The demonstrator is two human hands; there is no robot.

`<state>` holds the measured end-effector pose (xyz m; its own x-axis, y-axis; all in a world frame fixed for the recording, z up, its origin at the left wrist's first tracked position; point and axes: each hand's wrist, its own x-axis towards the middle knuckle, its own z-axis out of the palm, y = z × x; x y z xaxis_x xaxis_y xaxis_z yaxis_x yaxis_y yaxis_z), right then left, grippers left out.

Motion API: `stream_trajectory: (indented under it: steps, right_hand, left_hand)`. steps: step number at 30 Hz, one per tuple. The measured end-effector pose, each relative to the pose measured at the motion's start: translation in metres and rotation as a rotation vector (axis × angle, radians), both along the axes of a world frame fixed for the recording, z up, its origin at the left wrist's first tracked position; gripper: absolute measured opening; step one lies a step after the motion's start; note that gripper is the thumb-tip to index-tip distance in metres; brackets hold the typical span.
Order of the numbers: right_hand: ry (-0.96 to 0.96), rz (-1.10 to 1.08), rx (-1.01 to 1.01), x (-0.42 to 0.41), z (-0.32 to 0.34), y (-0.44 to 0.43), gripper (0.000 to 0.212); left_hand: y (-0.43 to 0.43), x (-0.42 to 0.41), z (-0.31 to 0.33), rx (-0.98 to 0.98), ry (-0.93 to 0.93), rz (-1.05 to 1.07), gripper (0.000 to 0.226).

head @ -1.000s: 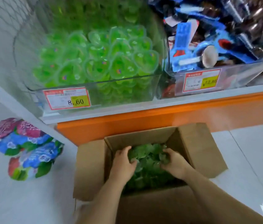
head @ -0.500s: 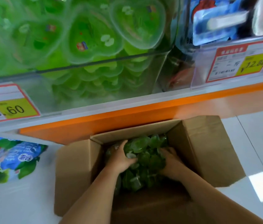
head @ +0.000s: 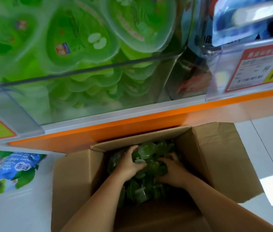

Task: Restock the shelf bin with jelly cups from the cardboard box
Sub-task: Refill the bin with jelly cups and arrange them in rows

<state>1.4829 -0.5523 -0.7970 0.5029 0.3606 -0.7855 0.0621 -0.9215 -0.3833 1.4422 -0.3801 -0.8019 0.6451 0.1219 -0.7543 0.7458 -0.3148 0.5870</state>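
1. The left hand (head: 129,164) and right hand (head: 173,172) each curl round small green plastic jelly cups (head: 146,150) heaped between them.
2. The clear plastic shelf bin (head: 98,104) stands above.
3. The open brown cardboard box (head: 216,164) holds both hands and the cups.

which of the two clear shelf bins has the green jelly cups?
The left bin, directly above the cardboard box: it is packed with green jelly cups. The bin to its right holds blue packets instead.
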Motion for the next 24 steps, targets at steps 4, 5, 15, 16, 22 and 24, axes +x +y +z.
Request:
stream_trajectory:
  steps: [4, 5, 15, 16, 22, 24]
  right_hand:
    - [-0.016, -0.123, -0.133, -0.009, -0.007, 0.019, 0.066]
    - [-0.025, -0.15, -0.142, -0.01, -0.008, 0.021, 0.061]
    - [-0.049, -0.239, 0.037, -0.007, -0.001, 0.002, 0.055]
    - [-0.042, -0.255, 0.068, -0.008, 0.002, -0.001, 0.055]
    - [-0.02, -0.35, 0.174, -0.01, 0.014, -0.012, 0.06]
    - [-0.046, -0.349, 0.187, -0.01, 0.02, -0.013, 0.062]
  left_hand:
    - [-0.011, 0.013, 0.007, -0.094, 0.105, 0.08, 0.074]
    - [-0.015, 0.015, 0.007, -0.089, 0.101, 0.11, 0.069]
    - [-0.016, 0.013, 0.006, -0.06, 0.05, 0.034, 0.064]
    - [-0.018, 0.012, 0.006, -0.06, 0.033, 0.05, 0.062]
    - [-0.029, 0.006, 0.003, -0.109, -0.011, 0.129, 0.044]
    - [-0.025, 0.005, 0.005, -0.102, -0.022, 0.087, 0.04]
